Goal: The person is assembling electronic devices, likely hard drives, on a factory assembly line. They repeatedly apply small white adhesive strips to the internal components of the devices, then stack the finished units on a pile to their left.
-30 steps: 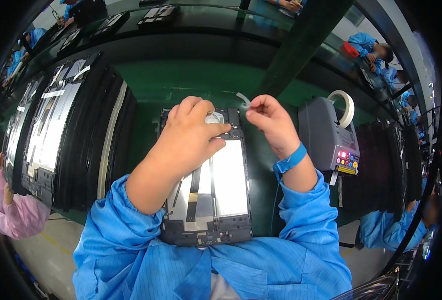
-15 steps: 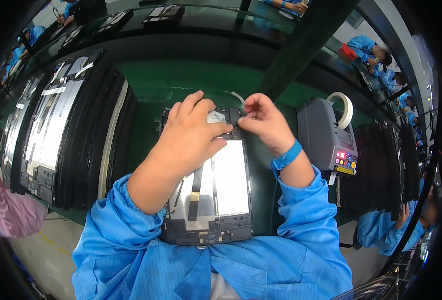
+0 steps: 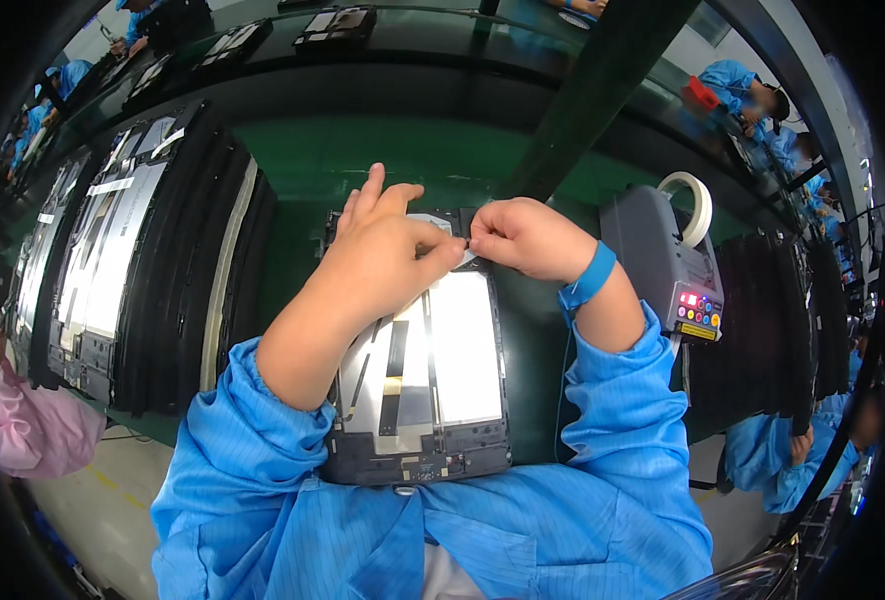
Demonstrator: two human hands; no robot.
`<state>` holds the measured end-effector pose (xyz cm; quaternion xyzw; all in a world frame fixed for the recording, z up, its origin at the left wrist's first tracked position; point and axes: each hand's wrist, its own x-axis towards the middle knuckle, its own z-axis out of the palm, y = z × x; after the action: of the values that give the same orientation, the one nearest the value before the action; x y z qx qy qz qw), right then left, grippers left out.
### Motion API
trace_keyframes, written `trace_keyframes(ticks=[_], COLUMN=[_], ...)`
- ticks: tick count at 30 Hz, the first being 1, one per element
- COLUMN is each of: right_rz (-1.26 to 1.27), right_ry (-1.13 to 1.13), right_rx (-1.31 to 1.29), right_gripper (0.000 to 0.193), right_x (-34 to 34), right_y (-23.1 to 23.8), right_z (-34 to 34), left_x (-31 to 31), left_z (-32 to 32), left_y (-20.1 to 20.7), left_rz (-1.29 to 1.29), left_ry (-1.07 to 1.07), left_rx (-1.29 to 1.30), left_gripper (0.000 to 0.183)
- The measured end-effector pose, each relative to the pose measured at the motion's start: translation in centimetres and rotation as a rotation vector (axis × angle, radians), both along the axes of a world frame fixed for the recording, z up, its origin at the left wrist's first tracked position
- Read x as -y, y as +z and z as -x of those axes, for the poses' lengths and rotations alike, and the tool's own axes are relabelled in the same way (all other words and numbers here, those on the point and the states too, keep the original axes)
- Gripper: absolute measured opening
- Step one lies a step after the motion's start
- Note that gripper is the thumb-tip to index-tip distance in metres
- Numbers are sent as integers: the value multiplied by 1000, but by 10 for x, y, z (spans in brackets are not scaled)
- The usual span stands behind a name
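Item 1: open flat device [image 3: 418, 350], black frame, silver inner face, lying on the dark green bench [image 3: 298, 165]. I log every place from it.

Item 2: left hand [image 3: 378, 240], over the device's far part; thumb and forefinger bent toward each other near the far right corner, other 3 fingers raised and spread. Whether the tips grip, I cannot tell.

Item 3: right hand [image 3: 523, 236], at the device's far right corner; fingers curled, thumb and forefinger pinched together on what looks to me like a pale strip [image 3: 470, 257], mostly hidden.

Item 4: 1 grey dispenser [image 3: 653, 255] bearing 1 tape roll [image 3: 700, 215], right of the device and apart from it.

Item 5: stacked units [image 3: 103, 275], left of the device.

Step, as I judge it: setting the strip at that corner, 2 sets of fingertips nearly meeting. Next move, in my view, calls for aligning the strip, then pressing it flat before the pinch loosens.
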<state>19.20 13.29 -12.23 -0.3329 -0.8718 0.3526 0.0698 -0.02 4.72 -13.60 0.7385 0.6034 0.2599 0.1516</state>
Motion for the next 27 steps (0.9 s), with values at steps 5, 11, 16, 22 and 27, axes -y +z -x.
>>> trace_keyframes(ticks=[5, 11, 16, 22, 27], right_rz=[-130, -123, 209, 334, 563], right_ry=[32, -45, -314, -585, -737], right_rx=[28, 70, 96, -132, -433], right_gripper=[20, 16, 18, 23, 23], right_x=[0, 5, 12, 17, 31], right_y=[-2, -1, 6, -13, -49], right_z=[2, 6, 12, 7, -10], left_x=[-5, -2, -2, -3, 11], left_z=[-5, -9, -9, -7, -6], left_y=[3, 4, 4, 1, 5], left_rz=[69, 76, 87, 88, -68], left_ry=[50, 63, 66, 63, 9], left_rx=[5, -24, -44, -35, -150], left_gripper=[15, 17, 18, 19, 32])
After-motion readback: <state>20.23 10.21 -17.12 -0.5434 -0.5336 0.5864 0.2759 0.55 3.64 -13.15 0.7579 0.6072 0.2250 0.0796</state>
